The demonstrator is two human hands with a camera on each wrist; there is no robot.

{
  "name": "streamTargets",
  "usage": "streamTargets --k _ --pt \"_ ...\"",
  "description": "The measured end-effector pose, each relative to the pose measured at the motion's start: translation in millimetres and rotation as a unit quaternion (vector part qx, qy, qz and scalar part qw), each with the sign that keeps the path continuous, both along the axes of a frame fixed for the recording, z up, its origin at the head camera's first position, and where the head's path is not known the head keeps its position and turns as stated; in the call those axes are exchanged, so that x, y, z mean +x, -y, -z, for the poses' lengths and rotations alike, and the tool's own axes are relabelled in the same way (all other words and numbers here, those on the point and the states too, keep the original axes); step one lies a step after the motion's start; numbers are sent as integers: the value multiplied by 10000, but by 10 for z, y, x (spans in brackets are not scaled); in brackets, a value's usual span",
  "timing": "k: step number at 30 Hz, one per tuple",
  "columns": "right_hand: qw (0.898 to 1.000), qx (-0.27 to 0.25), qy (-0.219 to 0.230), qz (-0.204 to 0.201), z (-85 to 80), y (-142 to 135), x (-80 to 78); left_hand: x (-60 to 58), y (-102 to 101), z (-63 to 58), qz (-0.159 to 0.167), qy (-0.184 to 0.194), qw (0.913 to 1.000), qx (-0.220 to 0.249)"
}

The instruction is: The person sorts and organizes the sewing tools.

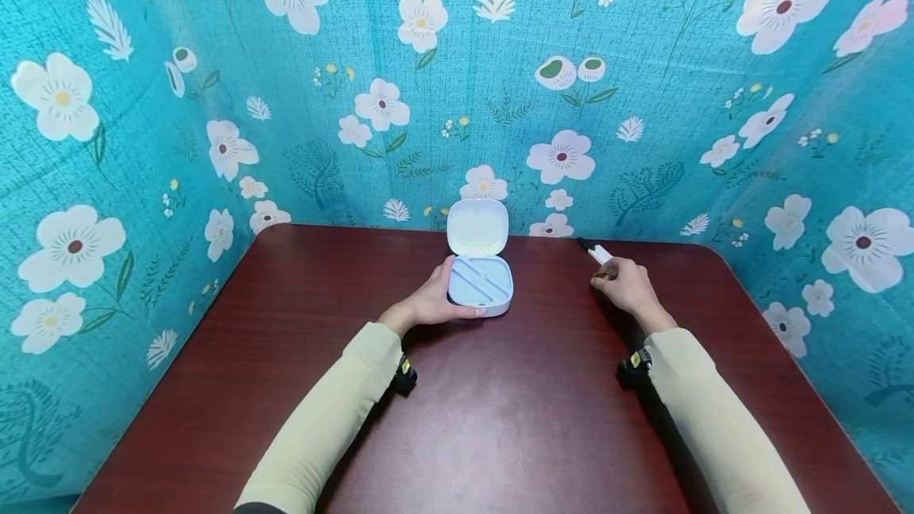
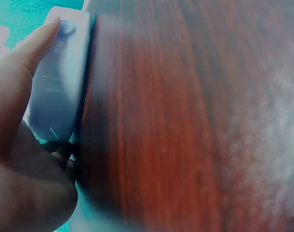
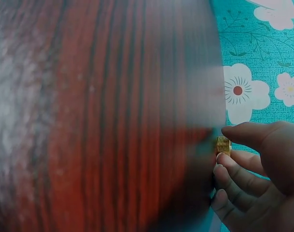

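A pale blue-white hinged case [image 1: 467, 285] stands on the table with its lid [image 1: 478, 227] raised. Two slanted dividers cross its inside. My left hand [image 1: 428, 300] grips the case from the left, the thumb along its front wall. In the left wrist view the thumb tip is by a round button [image 2: 66, 29] on that wall. To the right, my right hand [image 1: 630, 285] pinches a small gold-coloured piece [image 3: 224, 144] between thumb and forefinger. Just beyond those fingers lies a white stick-like thing [image 1: 601, 255] with a black end; its kind and whether it joins the gold piece cannot be told.
The dark red-brown wooden table [image 1: 493, 419] has rounded far corners. A turquoise flowered cloth [image 1: 457, 101] hangs behind the table and along both sides. Each wrist carries a small black camera, the left one [image 1: 405, 377] and the right one [image 1: 632, 370].
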State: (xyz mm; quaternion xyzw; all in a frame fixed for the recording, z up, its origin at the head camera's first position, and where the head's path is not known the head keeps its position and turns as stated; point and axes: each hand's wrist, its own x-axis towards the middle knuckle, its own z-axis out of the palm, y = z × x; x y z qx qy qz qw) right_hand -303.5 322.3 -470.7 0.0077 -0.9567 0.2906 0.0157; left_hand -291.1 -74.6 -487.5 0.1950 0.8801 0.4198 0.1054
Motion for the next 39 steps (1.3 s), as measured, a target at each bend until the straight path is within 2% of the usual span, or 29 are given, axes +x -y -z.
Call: streamTargets --k 10,17,24,29,34,39 --pt "9998 70 -55 -176 -4 72 -73 35 -10 -89 -46 -28 10000 16" --pt "9989 -2 -191 -430 13 141 -77 -100 10 98 -5 53 10000 8" --pt "9962 -488 -255 -671 11 269 -69 -100 13 117 -31 98 9999 43" --pt "9927 -820 -324 -819 -34 393 -41 -80 7 94 -19 85 10000 -23" --pt "9909 -877 -419 -937 -77 523 -35 -15 1 12 -19 32 10000 4" --pt "9885 -988 -447 -1052 -112 640 -40 -21 3 8 -1 74 10000 -31"
